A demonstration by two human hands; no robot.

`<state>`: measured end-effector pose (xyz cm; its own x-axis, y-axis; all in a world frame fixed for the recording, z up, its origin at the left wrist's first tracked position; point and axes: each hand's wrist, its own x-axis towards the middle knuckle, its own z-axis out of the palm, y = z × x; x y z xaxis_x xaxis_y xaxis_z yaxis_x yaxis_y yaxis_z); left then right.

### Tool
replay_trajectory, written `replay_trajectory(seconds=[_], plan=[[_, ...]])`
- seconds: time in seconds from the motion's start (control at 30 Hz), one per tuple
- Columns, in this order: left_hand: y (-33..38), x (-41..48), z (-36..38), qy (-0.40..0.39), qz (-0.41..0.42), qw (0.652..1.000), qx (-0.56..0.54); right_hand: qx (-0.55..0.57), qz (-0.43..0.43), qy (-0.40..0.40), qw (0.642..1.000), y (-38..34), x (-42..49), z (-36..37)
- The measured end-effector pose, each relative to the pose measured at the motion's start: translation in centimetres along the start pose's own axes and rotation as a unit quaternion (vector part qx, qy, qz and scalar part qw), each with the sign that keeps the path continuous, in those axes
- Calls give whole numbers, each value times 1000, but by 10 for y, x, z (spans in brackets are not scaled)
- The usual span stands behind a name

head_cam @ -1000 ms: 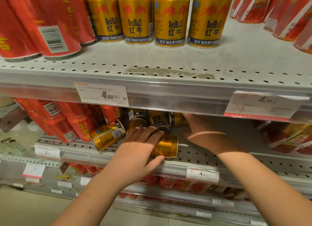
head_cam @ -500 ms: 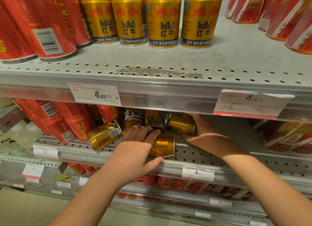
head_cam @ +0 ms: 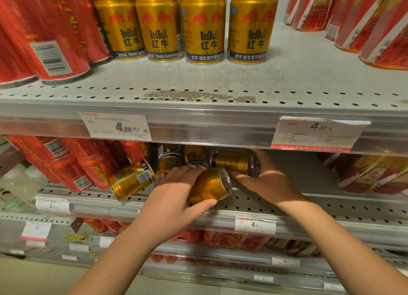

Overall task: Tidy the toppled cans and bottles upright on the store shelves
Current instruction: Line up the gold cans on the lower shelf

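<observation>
Now left hand point(head_cam: 174, 197) grips front can point(head_cam: 210, 185) near shelf lip point(head_cam: 309, 226); right hand point(head_cam: 267, 180) grips rear can point(head_cam: 231, 161).

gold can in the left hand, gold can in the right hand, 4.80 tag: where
left-hand can point(head_cam: 209, 186), head view, gold side
right-hand can point(head_cam: 231, 162), head view, gold side
4.80 tag point(head_cam: 127, 128), head view, printed price

Perforated upper shelf point(head_cam: 287, 85), four upright gold cans point(head_cam: 204, 25), lower shelf point(head_cam: 276, 203), toppled gold cans point(head_cam: 130, 180), red cans point(head_cam: 97, 162)

Retail shop. Tiered perforated metal shelving point(head_cam: 287, 80) carries rows of drink cans point(head_cam: 204, 27); edge strips bear price tags point(head_cam: 116, 127) marked 4.80 and 4.20.
</observation>
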<state>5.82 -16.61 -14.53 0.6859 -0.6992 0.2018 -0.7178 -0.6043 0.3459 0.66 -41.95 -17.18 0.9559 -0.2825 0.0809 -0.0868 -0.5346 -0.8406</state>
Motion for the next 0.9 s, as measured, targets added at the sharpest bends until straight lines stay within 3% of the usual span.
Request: replay_trajectory(seconds=[0.1, 0.2, 0.4, 0.67, 0.77, 0.9], plan=[[4, 0, 0, 50, -56, 989, -125, 40, 20, 40, 998, -2, 2, 6], [8, 3, 1, 67, -69, 980, -172, 55, 51, 72, 995, -2, 5, 9], [5, 4, 4, 48, -75, 986, -138, -34, 15, 0, 999, -18, 2, 6], [1, -4, 7, 63, -49, 995, -64, -1, 15, -12, 1000, -4, 2, 15], [2, -3, 9, 89, -91, 979, -156, 38, 9, -3, 999, -4, 0, 19], [8, 14, 6, 142, -126, 913, -361, 59, 15, -7, 998, -6, 4, 22]])
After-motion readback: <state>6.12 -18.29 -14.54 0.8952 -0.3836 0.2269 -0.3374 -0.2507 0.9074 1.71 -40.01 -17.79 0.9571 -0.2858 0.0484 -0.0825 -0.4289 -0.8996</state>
